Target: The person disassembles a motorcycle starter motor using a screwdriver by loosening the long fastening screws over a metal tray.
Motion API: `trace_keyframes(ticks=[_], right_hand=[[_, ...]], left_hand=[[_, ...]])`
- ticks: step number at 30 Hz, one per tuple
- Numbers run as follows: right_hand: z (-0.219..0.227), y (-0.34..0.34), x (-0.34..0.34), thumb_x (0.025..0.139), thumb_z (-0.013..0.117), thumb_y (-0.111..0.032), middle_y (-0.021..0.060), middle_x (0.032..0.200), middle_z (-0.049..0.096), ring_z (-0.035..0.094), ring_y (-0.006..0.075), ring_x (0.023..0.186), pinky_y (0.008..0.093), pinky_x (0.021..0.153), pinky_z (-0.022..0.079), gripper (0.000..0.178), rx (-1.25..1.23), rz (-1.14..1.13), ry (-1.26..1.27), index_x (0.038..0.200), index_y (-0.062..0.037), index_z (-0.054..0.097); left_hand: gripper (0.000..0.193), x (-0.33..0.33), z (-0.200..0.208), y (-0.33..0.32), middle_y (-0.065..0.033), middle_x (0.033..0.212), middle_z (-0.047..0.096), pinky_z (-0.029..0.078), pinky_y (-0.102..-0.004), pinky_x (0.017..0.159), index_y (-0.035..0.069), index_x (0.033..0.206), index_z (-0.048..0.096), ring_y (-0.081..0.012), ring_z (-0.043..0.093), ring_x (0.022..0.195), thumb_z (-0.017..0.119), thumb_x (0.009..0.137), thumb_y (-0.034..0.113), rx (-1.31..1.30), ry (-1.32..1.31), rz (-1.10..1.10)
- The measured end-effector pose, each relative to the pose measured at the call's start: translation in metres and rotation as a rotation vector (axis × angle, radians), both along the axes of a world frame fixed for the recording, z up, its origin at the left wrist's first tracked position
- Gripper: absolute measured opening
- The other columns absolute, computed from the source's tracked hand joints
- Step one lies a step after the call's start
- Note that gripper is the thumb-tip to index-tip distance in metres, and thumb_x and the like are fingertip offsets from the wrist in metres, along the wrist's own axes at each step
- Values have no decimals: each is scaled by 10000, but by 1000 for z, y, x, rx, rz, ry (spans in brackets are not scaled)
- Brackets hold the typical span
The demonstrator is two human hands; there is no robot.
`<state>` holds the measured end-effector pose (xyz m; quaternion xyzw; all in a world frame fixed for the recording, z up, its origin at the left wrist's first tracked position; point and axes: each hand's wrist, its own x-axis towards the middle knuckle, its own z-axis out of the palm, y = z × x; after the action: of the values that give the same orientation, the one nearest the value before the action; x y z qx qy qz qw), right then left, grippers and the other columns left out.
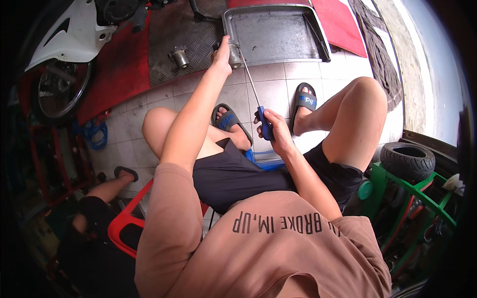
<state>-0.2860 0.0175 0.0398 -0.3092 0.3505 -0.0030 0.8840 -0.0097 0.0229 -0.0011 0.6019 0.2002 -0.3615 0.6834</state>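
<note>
My left hand (222,56) reaches forward and is closed on a grey metal cylindrical part (234,55) by the near left corner of the tray. Part of it hides behind my fingers and palm. In my right hand (278,130) is a long screwdriver (266,123), its blue handle wrapped by my fingers. The thin shaft slants forward to the left, and its far end meets or lies beside the cylindrical part; the tip's exact contact cannot be made out. A second metal cylindrical part (180,57) stands on the dark tread-pattern plate (166,30), left of my left hand.
A shallow metal tray (278,61) lies ahead. Red mats (117,82) flank the plate, with a white motorcycle (69,37) at far left. Blue hose (94,133) coils on the tiles. A tyre (407,160) rests on a green rack (385,186) at right; another person's leg (107,191) shows at left.
</note>
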Motion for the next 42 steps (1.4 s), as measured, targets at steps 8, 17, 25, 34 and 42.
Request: trace_keyframes(ticks=[8, 17, 25, 34, 42], right_hand=[[-6, 2, -2, 964, 467, -261, 82, 804, 586, 470, 124, 528, 246, 492, 383, 208, -44, 54, 14, 1013, -62, 496], [-6, 3, 1, 959, 432, -219, 66, 780, 591, 515, 124, 568, 252, 532, 433, 169, 46, 12, -4, 921, -70, 503], [-3, 2, -1, 927, 502, -146, 89, 804, 594, 538, 131, 586, 265, 542, 451, 95, 47, -11, -42, 952, -56, 484], [-2, 4, 2, 953, 447, -172, 108, 817, 590, 545, 141, 624, 278, 541, 460, 154, 70, 4, -35, 979, -24, 483], [-6, 1, 0, 955, 490, -195, 79, 816, 579, 523, 135, 618, 268, 522, 435, 174, 16, -33, -19, 995, -26, 496]], left_hand=[[508, -1, -1, 0, -73, 827, 637, 554, -388, 556, 19, 1021, 588, -203, 639, 638, 678, 800, 467, 42, -24, -14], [393, -4, 4, 3, -50, 774, 641, 550, -367, 578, 80, 933, 612, -179, 626, 622, 634, 843, 462, 60, -23, -11], [389, -8, 12, 3, -51, 760, 641, 539, -359, 552, 76, 924, 613, -181, 621, 601, 644, 837, 453, 50, -34, -16], [428, -10, 15, 2, -58, 770, 647, 543, -356, 561, 55, 950, 618, -181, 628, 605, 655, 823, 462, 64, -36, 4], [454, -11, 18, 3, -66, 787, 650, 545, -357, 561, 47, 975, 611, -185, 635, 619, 660, 816, 469, 60, -21, -1]])
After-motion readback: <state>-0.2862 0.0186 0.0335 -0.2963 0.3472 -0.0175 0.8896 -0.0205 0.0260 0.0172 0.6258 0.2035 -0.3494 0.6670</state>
